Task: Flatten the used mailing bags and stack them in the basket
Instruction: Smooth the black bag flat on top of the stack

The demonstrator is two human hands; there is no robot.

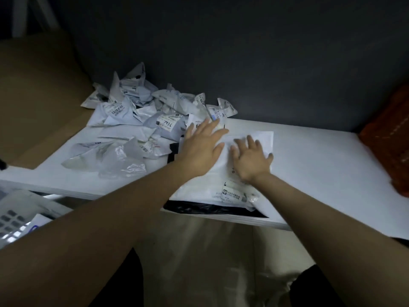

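Note:
A white mailing bag [212, 185] lies spread on the white table [321, 169] in front of me, its printed label near the front edge and its black inner lining showing there. My left hand [202, 145] and my right hand [251, 158] both press flat on it with straight, spread fingers, the left on its far left part, the right near its middle. A heap of crumpled white and grey mailing bags [146, 116] with shipping labels fills the table's far left. An orange-red woven basket [389, 147] stands at the right edge, partly cut off.
A dark wall [243, 52] backs the table. Brown cardboard [33, 103] lies to the left of the heap. A clear crumpled plastic bag [119, 160] sits near the table's left front. A keypad device [11, 220] is at the lower left.

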